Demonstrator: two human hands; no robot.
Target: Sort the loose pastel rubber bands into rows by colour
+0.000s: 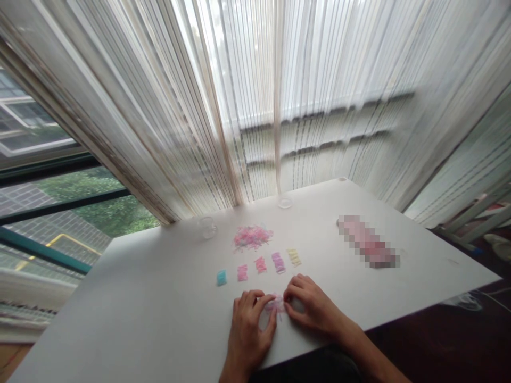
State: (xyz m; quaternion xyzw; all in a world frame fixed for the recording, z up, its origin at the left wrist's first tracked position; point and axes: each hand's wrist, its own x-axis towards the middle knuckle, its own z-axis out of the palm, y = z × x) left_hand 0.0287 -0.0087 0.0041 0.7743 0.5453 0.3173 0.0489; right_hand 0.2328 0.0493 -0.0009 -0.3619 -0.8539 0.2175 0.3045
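Near the table's front edge, a small bunch of pale pink-purple strands (pixel 276 304) lies between my hands. My left hand (pixel 251 324) has its thumb and forefinger at the bunch's left side. At its right side, the thumb and fingers of my right hand (pixel 309 304) pinch the edge of the strands. Just beyond, a row of small sorted bundles crosses the white table: blue (pixel 221 277), pink (pixel 242 272), coral pink (pixel 261 265), purple (pixel 278 263) and yellow (pixel 294 257). Behind the row sits a loose mixed pile (pixel 252 237), mostly pink.
The white table (pixel 159 303) reaches back to striped sheer curtains (pixel 255 106). A clear round container (pixel 208 229) and a clear lid-like disc (pixel 285 203) are near its back edge. A pixelated pink object (pixel 369 242) lies on the right.
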